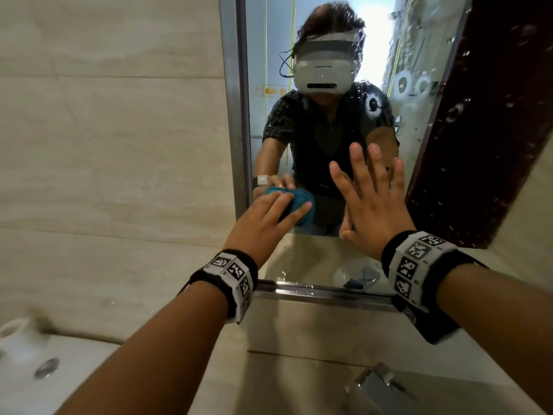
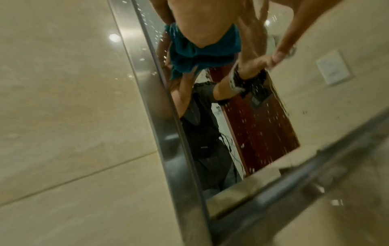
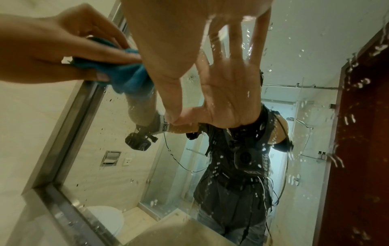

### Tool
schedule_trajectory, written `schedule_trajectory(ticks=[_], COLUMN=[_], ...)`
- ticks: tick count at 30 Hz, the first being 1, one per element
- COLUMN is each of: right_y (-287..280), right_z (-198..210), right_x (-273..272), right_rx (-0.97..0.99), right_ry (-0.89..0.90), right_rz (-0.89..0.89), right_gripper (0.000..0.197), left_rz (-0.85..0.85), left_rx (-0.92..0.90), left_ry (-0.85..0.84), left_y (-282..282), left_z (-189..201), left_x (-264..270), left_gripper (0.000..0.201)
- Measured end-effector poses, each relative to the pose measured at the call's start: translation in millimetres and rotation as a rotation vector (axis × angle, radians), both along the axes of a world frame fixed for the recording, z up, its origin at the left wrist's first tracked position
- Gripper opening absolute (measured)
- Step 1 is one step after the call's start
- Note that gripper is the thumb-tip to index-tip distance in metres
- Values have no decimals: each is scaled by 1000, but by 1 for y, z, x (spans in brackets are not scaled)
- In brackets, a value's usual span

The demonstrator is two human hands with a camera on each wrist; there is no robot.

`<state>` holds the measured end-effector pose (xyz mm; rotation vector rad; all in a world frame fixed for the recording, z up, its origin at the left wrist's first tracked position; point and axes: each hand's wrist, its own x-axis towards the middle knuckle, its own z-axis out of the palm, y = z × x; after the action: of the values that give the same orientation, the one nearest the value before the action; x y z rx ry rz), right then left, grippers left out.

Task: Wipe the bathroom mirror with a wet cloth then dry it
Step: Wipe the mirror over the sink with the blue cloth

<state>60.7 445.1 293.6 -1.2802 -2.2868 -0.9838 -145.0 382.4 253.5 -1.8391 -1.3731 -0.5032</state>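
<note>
The tiled wall (image 1: 113, 139) takes up the left of the head view, and set into it is the steel-framed mirror (image 1: 425, 121), its glass speckled with water drops that run thickest toward the right side, so the wet pass is, by my reading, in hand and the drying not yet begun. Below the mirror's lower frame lies the pale counter (image 1: 299, 381), with a chrome tap (image 1: 375, 384) at its near edge. The right hand (image 1: 372, 202) lies flat on the glass low in the middle, fingers (image 1: 357, 158) straight and spread and holding nothing; it seems placed there to steady the body while the other arm works. The left hand (image 1: 266, 218) is just beside it, near the mirror's left frame, its fingers laid nearly straight over the bunched teal cloth (image 1: 302, 205) and pressing it to the glass; the left wrist view shows the cloth squeezed under the palm rather than gripped in a fist, which suits spreading pressure across the wad. The cloth sits in the lower left of the mirror, so most of the glass above and to the right looks unwiped
</note>
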Motion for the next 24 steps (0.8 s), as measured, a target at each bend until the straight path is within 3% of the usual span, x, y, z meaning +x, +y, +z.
schedule_trajectory(ticks=[2, 4, 5, 6, 7, 9, 11, 14, 24], right_y=[-1, -1, -1, -1, 0, 2, 4, 5, 4], right_z=[0, 0, 0, 0, -1, -2, -3, -5, -5], right_x=[0, 0, 0, -1, -1, -1, -2, -2, -2], right_rx=[-20, -31, -30, -27, -21, -5, 16, 28, 31], right_ry=[-3, -4, 0, 4, 7, 11, 18, 27, 44], right_rz=[-3, -6, -6, -4, -2, -2, 8, 24, 59], right_gripper=[121, 123, 124, 124, 123, 121, 121, 122, 126], left_rz=[76, 99, 81, 111, 102, -13, 29, 46, 36], left_rx=[95, -80, -139, -80, 89, 68, 26, -25, -209], left_ry=[-35, -106, -272, -306, -264, -277, -184, -55, 17], left_y=[4, 2, -4, -4, 1, 6, 2, -1, -10], left_z=[4, 13, 14, 12, 2, -14, -27, -48, -87], left_x=[-7, -6, -5, -5, -6, -2, 0, 0, 8], left_gripper=[49, 41, 39, 40, 52, 88, 106, 110, 97])
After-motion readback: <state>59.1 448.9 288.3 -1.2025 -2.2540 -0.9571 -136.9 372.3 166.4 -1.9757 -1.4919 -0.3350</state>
